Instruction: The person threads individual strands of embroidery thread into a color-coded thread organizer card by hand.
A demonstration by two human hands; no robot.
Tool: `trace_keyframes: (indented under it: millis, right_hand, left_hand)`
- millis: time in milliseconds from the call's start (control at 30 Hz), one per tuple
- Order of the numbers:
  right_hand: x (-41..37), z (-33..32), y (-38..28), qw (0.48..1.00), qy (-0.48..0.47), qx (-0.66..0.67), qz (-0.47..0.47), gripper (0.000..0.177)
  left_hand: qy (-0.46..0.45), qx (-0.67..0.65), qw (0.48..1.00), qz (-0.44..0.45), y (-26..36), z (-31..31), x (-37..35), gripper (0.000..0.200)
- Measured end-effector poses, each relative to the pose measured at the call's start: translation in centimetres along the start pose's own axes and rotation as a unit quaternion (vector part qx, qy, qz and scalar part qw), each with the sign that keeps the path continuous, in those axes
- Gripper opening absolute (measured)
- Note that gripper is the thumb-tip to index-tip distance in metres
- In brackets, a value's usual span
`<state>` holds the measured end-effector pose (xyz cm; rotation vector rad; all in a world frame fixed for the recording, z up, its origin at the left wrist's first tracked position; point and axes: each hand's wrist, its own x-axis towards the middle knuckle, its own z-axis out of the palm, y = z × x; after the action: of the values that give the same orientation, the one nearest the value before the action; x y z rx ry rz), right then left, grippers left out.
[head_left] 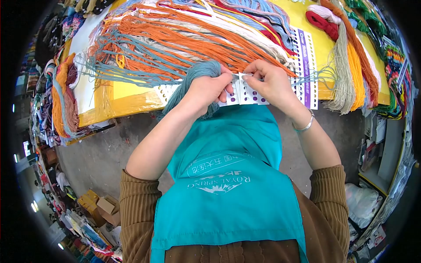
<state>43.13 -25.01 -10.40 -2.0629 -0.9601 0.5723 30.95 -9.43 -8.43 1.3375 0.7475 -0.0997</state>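
My left hand (pixel 210 90) is closed at the table's front edge, with a grey-blue skein of thread (pixel 205 69) looped around it and hanging below the wrist. Close beside it, my right hand (pixel 274 83) pinches thumb and fingers together over the white punched cards (pixel 245 94). What sits in that pinch is too small to make out. Loose grey-blue strands (pixel 131 74) stretch out to the left, and shorter ends stick out right of my right hand. Orange thread (pixel 175 37) lies in a thick spread just beyond both hands.
A purple-and-white punched card (pixel 304 65) lies to the right. Beige, yellow and orange skeins (pixel 348 74) drape over the table's right side; more skeins (pixel 66 96) hang at the left. Cardboard boxes (pixel 107 208) stand on the floor at lower left.
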Motion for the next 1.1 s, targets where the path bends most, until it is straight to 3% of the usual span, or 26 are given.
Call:
trace_keyframes:
  millis: [400,600,867,1100]
  right_hand:
    - [-0.1,1.3,-0.2,0.99,0.05,-0.131,-0.032,0.025]
    - [0.1,1.0,-0.7,0.995,0.035,-0.095,-0.002,0.025]
    - [0.0,0.4,-2.0,0.998,-0.004,-0.05,0.049,0.03]
    - [-0.1,0.3,-0.4,0.998,0.007,-0.057,0.004,0.023]
  left_hand:
    - [-0.104,-0.05,0.993,-0.016,-0.1,0.7,-0.7,0.013]
    - [-0.113,-0.097,0.987,-0.053,0.2,0.1,-0.5,0.027]
    - [-0.087,-0.066,0.992,-0.059,0.1,0.1,-0.6,0.027]
    - [-0.053,-0.048,0.997,-0.015,-0.2,0.0,-0.4,0.03]
